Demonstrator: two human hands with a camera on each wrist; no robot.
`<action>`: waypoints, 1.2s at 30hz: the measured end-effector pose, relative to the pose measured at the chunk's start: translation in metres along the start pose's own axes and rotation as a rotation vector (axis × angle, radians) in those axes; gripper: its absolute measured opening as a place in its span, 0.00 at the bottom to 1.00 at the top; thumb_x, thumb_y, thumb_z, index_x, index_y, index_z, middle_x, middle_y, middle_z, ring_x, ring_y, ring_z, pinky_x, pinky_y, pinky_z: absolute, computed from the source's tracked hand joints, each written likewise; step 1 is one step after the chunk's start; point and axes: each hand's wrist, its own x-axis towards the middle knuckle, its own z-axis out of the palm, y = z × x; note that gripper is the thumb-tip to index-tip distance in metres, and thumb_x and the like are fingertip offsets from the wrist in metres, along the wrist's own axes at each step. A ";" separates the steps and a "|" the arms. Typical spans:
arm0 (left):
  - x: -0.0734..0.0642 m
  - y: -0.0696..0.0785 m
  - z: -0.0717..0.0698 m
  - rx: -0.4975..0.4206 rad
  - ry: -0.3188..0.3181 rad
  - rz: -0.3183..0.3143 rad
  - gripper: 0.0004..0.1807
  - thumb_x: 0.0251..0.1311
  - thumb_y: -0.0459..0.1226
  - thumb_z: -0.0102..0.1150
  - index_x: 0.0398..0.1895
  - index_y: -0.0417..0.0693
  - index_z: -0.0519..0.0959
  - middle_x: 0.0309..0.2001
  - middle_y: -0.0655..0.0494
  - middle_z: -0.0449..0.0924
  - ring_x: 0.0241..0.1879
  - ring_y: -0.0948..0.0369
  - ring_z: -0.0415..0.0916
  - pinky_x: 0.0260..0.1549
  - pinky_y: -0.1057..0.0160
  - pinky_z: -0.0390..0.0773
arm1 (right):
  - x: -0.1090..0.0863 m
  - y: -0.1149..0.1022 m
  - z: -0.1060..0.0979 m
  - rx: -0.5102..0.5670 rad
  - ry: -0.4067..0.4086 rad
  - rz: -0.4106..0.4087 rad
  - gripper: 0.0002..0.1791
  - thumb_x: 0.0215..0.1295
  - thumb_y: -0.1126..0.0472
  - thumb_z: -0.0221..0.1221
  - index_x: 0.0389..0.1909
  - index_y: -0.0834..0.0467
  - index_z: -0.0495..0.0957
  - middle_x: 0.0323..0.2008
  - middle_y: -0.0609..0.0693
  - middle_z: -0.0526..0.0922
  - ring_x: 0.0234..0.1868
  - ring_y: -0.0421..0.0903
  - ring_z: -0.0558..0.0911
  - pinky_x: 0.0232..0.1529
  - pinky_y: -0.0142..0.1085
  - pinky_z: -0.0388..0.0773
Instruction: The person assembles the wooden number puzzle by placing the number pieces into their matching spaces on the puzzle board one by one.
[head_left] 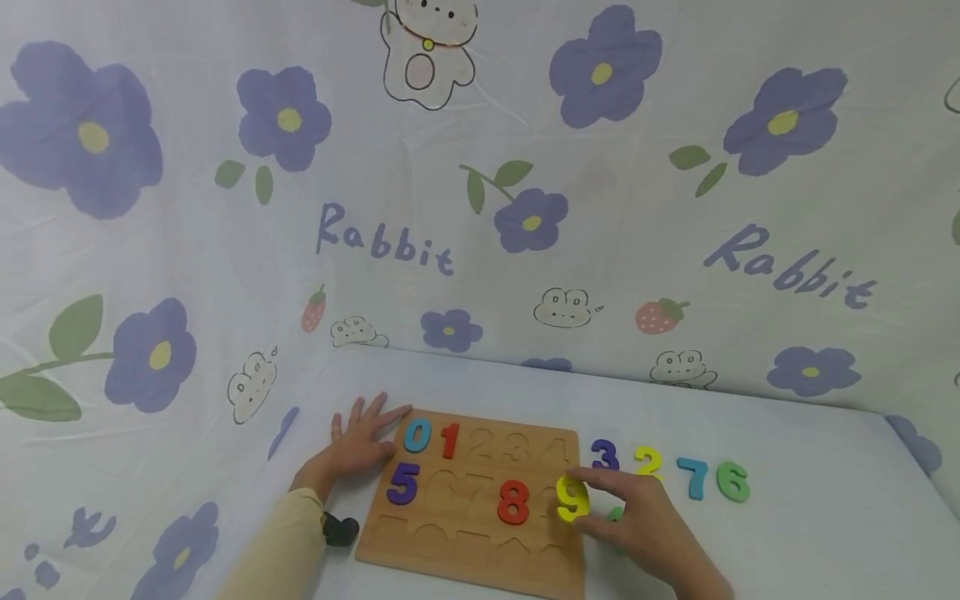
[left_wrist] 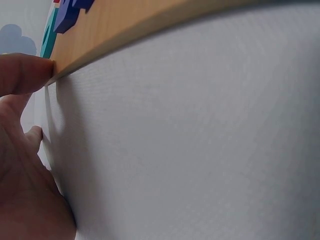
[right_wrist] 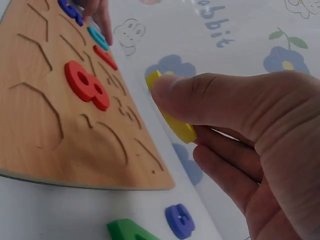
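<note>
A wooden number board [head_left: 480, 521] lies on the white table. My right hand [head_left: 637, 512] pinches a yellow number nine [head_left: 573, 498] between thumb and fingers, over the board's right edge. In the right wrist view the nine [right_wrist: 176, 126] is seen edge-on, above the board. My left hand [head_left: 362, 437] rests at the board's upper left with fingers spread, and its thumb [left_wrist: 30, 72] touches the board's side. Set on the board are a blue zero [head_left: 417, 435], a red one [head_left: 449, 440], a purple five [head_left: 403, 483] and a red eight [head_left: 513, 502].
Right of the board lie a purple three [head_left: 604, 455], a yellow two [head_left: 648, 461], a blue seven [head_left: 693, 477] and a green six [head_left: 732, 482]. A green piece [right_wrist: 129, 231] lies nearer, mostly hidden by my right hand in the head view. Patterned cloth hangs behind the table.
</note>
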 end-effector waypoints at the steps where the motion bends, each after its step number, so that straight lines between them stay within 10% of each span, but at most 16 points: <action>1: -0.001 0.001 0.000 0.000 0.001 -0.001 0.41 0.65 0.40 0.57 0.85 0.62 0.68 0.90 0.38 0.41 0.87 0.29 0.24 0.76 0.19 0.19 | 0.001 0.001 0.003 0.000 -0.006 -0.001 0.30 0.58 0.56 0.81 0.63 0.47 0.88 0.62 0.42 0.90 0.67 0.52 0.87 0.67 0.54 0.85; 36: -0.007 0.012 -0.007 0.004 -0.014 -0.019 0.41 0.64 0.41 0.57 0.85 0.62 0.68 0.90 0.38 0.42 0.87 0.28 0.24 0.76 0.19 0.20 | 0.019 0.011 0.047 -0.079 -0.088 0.023 0.30 0.59 0.60 0.80 0.64 0.51 0.87 0.64 0.49 0.90 0.68 0.56 0.86 0.70 0.58 0.82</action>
